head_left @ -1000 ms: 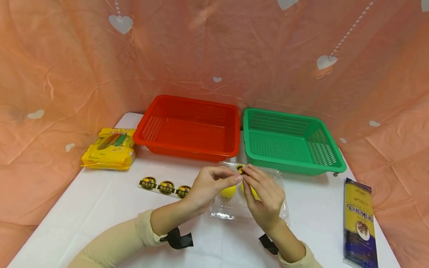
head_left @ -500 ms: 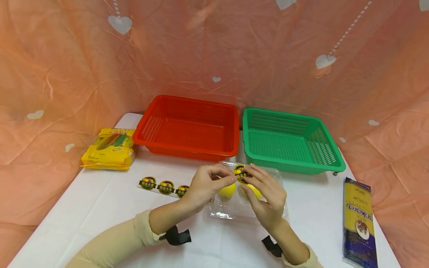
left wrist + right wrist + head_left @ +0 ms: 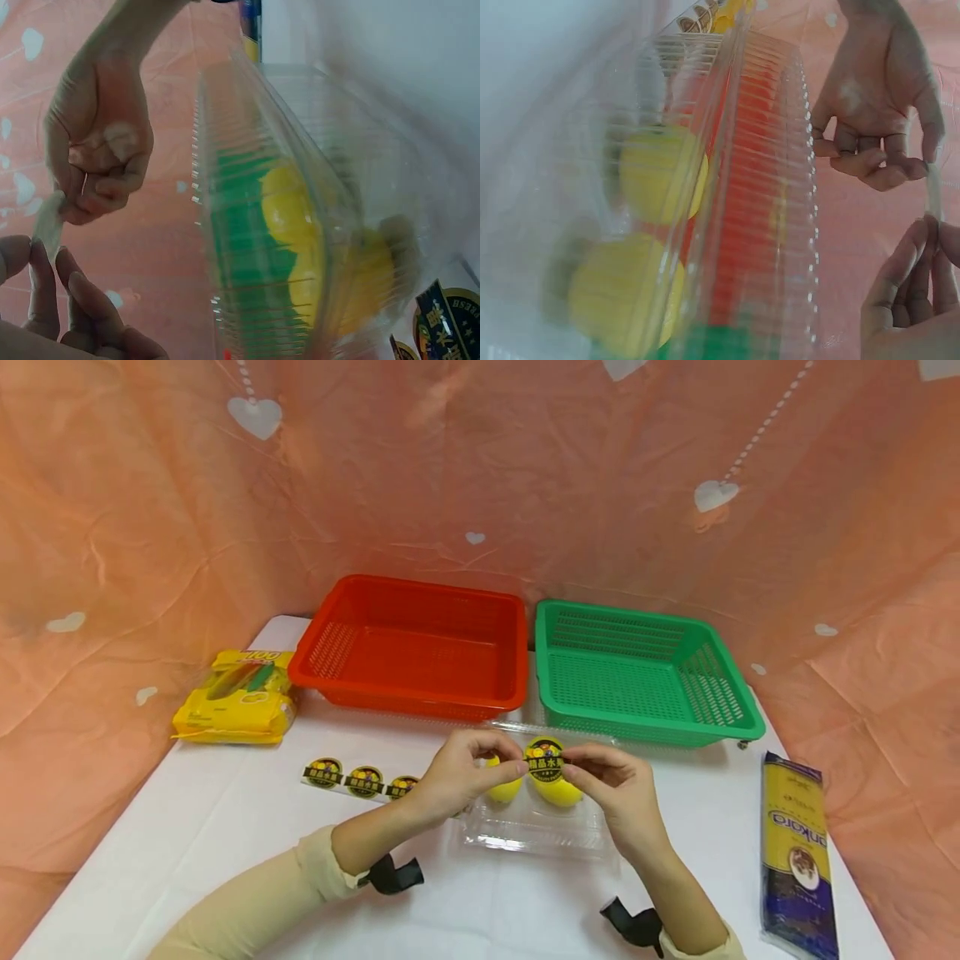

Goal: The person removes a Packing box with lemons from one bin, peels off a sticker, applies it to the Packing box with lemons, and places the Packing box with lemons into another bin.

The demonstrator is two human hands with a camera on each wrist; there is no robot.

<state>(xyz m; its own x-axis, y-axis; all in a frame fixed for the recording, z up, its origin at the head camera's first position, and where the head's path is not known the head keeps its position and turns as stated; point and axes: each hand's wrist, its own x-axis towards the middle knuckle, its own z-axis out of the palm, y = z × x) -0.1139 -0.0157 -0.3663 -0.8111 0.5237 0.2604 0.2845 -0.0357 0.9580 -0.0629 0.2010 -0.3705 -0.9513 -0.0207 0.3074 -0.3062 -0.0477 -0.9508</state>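
Note:
A round black-and-yellow sticker (image 3: 544, 760) is held up between both hands, above a clear plastic clamshell box (image 3: 525, 837). My left hand (image 3: 459, 781) pinches its left edge between thumb and fingers. On the opposite edge, my right hand (image 3: 622, 789) pinches it the same way. From the right wrist view the sticker (image 3: 933, 191) shows edge-on as a pale strip. Two yellow lemon-like fruits (image 3: 561, 792) sit inside the box, which appears closed. To the left lies a strip of matching stickers (image 3: 364, 782), partly hidden by my left arm.
A red basket (image 3: 420, 700) and a green basket (image 3: 645, 722) stand behind the box. At the far left is a yellow wipes-like packet (image 3: 232, 710). A yellow-and-blue spaghetti-like packet (image 3: 798, 852) lies at the right edge of the white table (image 3: 480, 910).
My right hand has shifted its hold to the sticker's right edge, its arm swinging a little right. The sticker has turned to face the head camera fully. The head view has shifted slightly.

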